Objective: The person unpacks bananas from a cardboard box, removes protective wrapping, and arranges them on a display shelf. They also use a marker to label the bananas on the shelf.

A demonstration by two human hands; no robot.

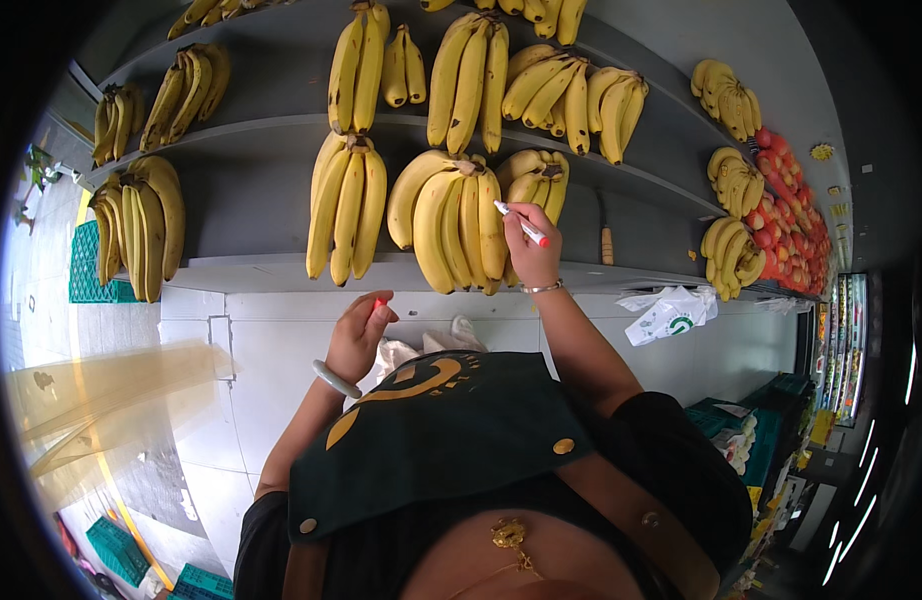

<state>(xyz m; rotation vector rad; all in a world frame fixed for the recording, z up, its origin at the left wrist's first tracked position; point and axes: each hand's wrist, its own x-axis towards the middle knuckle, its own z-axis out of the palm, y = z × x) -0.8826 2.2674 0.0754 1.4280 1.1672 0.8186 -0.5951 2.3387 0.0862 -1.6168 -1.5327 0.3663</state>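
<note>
In my right hand (533,247) is a white marker pen (527,225) with a red end. Its tip is at the upper right of a large bunch of bananas (447,225) on the lowest shelf; whether it touches the peel I cannot tell. Small red marks show on several bananas. My left hand (362,330), below the shelf edge, holds a small red pen cap (380,303) between thumb and fingers. Left of the large bunch lies another banana bunch (347,210), and a smaller one (537,176) sits behind my right hand.
A wooden-handled tool (606,244) rests on the shelf (243,217) at the right. More bananas (468,82) fill the tiers above. Red-netted fruit (787,217) is stacked far right. A white plastic bag (671,313) hangs under the shelf edge. Green crates (118,551) stand lower left.
</note>
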